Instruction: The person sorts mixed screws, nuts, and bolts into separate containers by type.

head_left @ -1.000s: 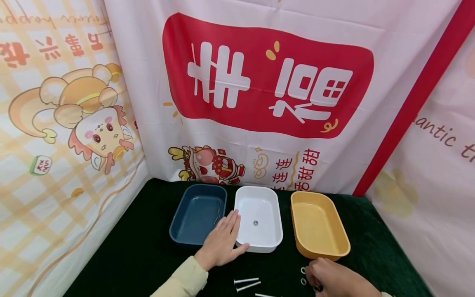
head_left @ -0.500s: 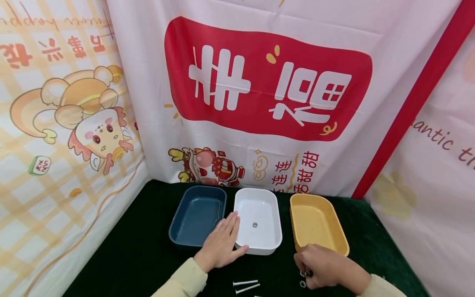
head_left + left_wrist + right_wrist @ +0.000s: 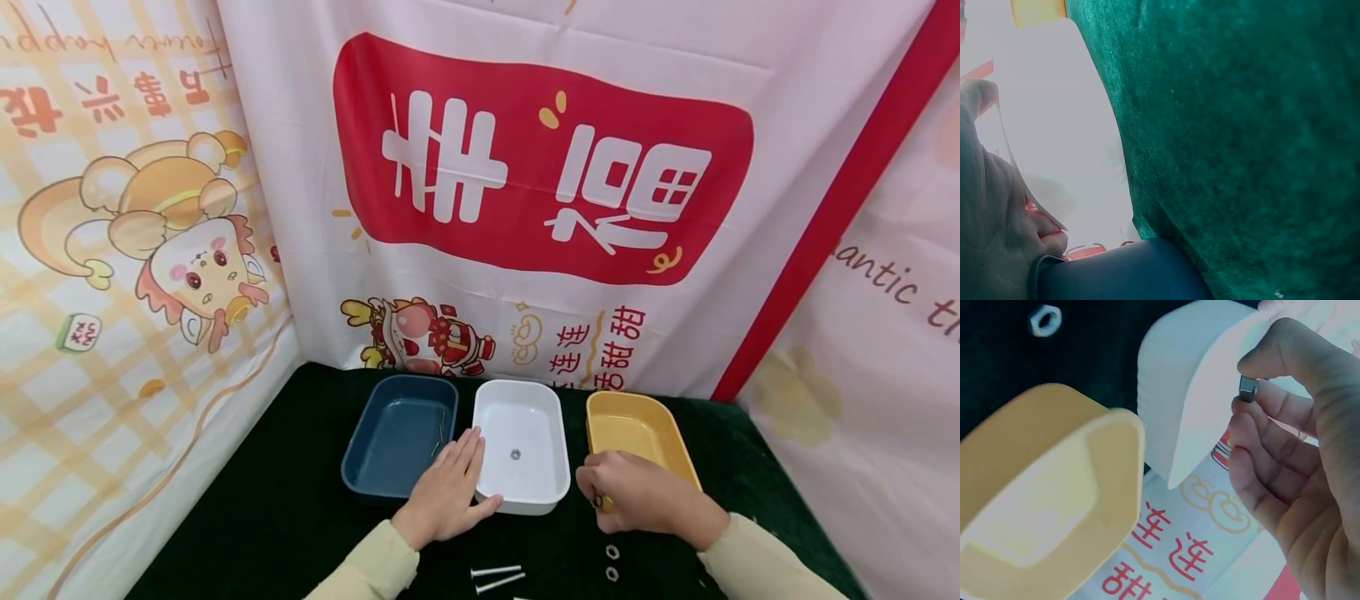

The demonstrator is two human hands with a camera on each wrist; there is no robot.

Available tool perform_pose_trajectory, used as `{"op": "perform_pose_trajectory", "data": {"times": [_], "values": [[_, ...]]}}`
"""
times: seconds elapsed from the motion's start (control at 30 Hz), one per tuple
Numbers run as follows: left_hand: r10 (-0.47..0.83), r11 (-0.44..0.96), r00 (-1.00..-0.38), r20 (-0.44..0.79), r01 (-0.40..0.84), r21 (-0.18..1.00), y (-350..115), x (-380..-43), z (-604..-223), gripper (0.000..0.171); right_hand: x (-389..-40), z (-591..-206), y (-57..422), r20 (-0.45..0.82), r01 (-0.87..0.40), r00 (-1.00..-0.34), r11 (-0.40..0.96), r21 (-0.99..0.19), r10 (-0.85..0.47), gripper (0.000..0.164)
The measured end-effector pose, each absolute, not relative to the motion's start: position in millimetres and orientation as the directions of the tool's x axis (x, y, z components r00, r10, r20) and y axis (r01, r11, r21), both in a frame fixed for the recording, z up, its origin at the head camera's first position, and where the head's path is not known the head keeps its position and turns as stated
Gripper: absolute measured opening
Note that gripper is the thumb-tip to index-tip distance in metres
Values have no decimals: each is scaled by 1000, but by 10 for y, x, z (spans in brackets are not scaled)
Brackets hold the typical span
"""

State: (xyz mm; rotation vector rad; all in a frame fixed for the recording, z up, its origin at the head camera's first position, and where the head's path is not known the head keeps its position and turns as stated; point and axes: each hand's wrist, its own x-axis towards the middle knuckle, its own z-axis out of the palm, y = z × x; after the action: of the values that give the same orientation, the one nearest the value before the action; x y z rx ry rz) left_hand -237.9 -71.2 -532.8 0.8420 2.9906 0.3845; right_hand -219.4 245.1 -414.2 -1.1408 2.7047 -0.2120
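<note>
My right hand (image 3: 645, 496) pinches a small metal nut (image 3: 1248, 388) between thumb and fingertips, over the near left side of the yellow tray (image 3: 637, 425). My left hand (image 3: 446, 492) has its fingers extended and rests at the left rim of the white tray (image 3: 525, 417), its thumb along the near edge. A single nut (image 3: 515, 454) lies inside the white tray. On the dark green cloth, two more nuts (image 3: 612, 552) lie in front of the right hand. Two bolts (image 3: 496, 572) lie nearer the front, side by side.
A blue tray (image 3: 390, 433) stands left of the white one, with thin metal pieces (image 3: 441, 429) along its right side, partly behind the left fingers. Printed cloth walls (image 3: 540, 167) enclose the back and both sides of the green-covered table (image 3: 270, 500).
My right hand has moved forward and left, from beside the loose nuts to the yellow tray, carrying the pinched nut. The left hand stays in place on the white tray.
</note>
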Motion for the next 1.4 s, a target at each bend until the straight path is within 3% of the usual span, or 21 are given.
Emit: {"op": "perform_pose_trajectory", "data": {"times": [0.33,0.67,1.17,1.4], "values": [[511,828,-858,53,508,239,-714,-2364,-5315,95,-2440,-3977,2280,92,-771,-635,622,-138,-767,17],[506,830,-860,59,505,237,-718,-2366,-5315,94,-2746,-3995,2036,173,-766,-643,630,-128,-746,14],[502,835,-863,49,499,234,-700,-2352,-5288,93,-3114,-4466,1878,235,-674,-737,715,-186,-633,12],[503,833,-863,45,498,239,-703,-2365,-5291,93,-3133,-4522,1882,205,-575,-816,795,-193,-540,36]]}}
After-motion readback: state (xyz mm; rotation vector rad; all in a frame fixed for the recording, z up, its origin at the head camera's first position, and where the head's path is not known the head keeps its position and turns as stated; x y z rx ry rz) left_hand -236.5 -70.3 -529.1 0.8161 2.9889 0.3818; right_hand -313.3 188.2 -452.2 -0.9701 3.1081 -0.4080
